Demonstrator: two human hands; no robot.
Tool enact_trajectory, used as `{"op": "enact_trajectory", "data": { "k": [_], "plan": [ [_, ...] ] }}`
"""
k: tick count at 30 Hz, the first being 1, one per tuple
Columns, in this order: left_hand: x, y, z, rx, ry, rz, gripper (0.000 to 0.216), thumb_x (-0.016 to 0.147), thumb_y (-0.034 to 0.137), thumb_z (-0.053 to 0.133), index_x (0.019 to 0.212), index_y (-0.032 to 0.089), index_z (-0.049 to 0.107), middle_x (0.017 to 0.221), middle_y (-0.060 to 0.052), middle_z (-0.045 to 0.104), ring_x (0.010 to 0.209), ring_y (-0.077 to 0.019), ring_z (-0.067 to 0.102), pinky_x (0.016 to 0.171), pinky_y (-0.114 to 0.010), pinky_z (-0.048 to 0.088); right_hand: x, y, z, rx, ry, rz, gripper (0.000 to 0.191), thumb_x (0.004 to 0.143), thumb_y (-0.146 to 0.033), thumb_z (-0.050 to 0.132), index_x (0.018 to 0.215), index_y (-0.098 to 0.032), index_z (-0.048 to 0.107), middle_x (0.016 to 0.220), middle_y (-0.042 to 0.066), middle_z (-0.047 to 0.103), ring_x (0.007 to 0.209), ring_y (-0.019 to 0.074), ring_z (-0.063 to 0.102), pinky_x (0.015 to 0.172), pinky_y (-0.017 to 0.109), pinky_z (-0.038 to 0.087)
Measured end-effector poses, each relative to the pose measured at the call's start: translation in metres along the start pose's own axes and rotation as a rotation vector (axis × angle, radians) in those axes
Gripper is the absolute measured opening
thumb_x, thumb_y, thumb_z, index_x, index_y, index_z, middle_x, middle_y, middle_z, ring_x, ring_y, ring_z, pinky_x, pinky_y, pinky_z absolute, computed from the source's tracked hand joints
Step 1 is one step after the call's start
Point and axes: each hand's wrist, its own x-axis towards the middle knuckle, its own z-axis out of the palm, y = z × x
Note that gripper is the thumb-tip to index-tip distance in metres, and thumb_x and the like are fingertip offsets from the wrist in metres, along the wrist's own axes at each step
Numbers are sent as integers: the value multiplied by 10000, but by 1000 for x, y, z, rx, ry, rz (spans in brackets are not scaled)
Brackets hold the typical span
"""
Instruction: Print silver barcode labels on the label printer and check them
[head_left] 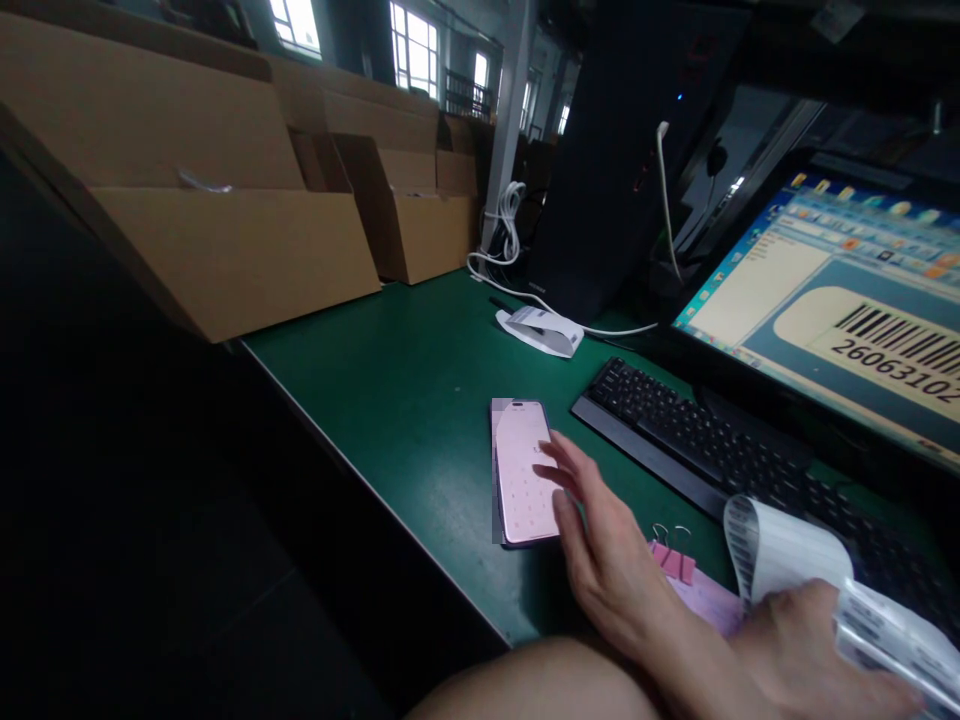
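My right hand (607, 540) reaches in from the lower right, fingers apart and bent over the right edge of a phone (525, 480). The phone lies face up on the green table, its pink screen showing what looks like a keypad. Whether a fingertip touches the screen, I cannot tell. My left hand (802, 650), at the bottom right beyond my right wrist, is closed on a strip of printed labels (795, 545) that curls up in a loop. Its fingertips are partly hidden. Between the hands, a pink binder clip (673, 562) grips pink paper (709, 602).
A black keyboard (660, 440) stands before a monitor (847, 310) showing a barcode. A curled white label strip (540, 332), a white cable (510, 225) and a dark computer tower (622, 150) are behind. Open cardboard boxes (255, 255) stand left; the table edge (360, 475) runs diagonally.
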Motion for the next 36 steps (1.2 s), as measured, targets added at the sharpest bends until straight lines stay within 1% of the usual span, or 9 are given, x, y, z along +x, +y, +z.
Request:
{"op": "enact_trajectory", "data": {
  "k": [3, 5, 8, 13, 18, 21, 26, 30, 36],
  "plan": [
    [-4, 4, -1, 46, 10, -29, 851, 504, 596, 706, 1227, 171, 562, 1187, -250, 588, 1069, -459, 545, 829, -526, 465, -4, 6, -4, -31, 242, 134, 427, 938, -256, 343, 1361, -225, 300, 1266, 109, 550, 1057, 181, 611, 919, 385, 486],
    [-4, 4, -1, 39, 11, -38, 874, 492, 606, 715, 1223, 150, 567, 1170, -272, 589, 1053, -476, 549, 837, -537, 459, -7, 7, -7, -62, 300, 196, 409, 930, -275, 369, 1335, -226, 337, 1219, 102, 584, 1011, 186, 635, 895, 387, 497],
    [-2, 0, 1, 36, -30, 4, 905, 482, 606, 726, 1232, 126, 558, 1143, -290, 595, 1027, -488, 558, 837, -555, 454, -9, 6, -8, -75, 283, 214, 400, 922, -281, 383, 1319, -231, 359, 1191, 89, 608, 989, 180, 647, 881, 374, 503],
    [1, -4, 2, 47, -52, 31, 926, 486, 588, 734, 1260, 125, 529, 1180, -298, 570, 1071, -488, 532, 846, -549, 454, -10, 5, -5, -63, 271, 201, 391, 922, -271, 370, 1310, -228, 361, 1165, 78, 632, 1015, 175, 637, 893, 364, 499],
    [3, -8, 5, 50, -31, 73, 836, 538, 572, 707, 1244, 157, 539, 1124, -281, 604, 999, -468, 578, 775, -545, 484, -11, 6, -5, -68, 282, 229, 380, 916, -261, 366, 1293, -211, 380, 1165, 95, 629, 955, 181, 661, 852, 365, 515],
    [5, -12, 6, 49, -28, 103, 837, 515, 596, 723, 1221, 180, 553, 1105, -271, 614, 987, -458, 586, 760, -530, 491, -11, 6, -5, -76, 269, 239, 381, 914, -249, 367, 1292, -211, 381, 1158, 89, 634, 972, 179, 655, 861, 365, 511],
    [5, -11, 6, 51, -26, 99, 851, 514, 612, 722, 1213, 157, 556, 1095, -271, 620, 990, -458, 586, 783, -540, 495, -11, 4, -5, -92, 265, 241, 374, 909, -243, 374, 1281, -211, 391, 1148, 79, 643, 985, 174, 649, 878, 368, 504],
    [6, -8, 6, 62, -24, 70, 870, 520, 622, 713, 1230, 148, 546, 1138, -269, 604, 1023, -456, 572, 825, -553, 488, -11, 5, -5, -90, 253, 231, 384, 905, -234, 373, 1288, -211, 387, 1164, 84, 635, 984, 178, 649, 878, 374, 503],
    [6, -12, 6, 59, -24, 112, 895, 506, 610, 725, 1248, 147, 532, 1162, -274, 589, 1028, -464, 566, 821, -567, 483, -11, 7, -4, -91, 243, 223, 379, 908, -233, 366, 1287, -219, 385, 1145, 75, 647, 1001, 186, 644, 886, 384, 500]
  ]
}}
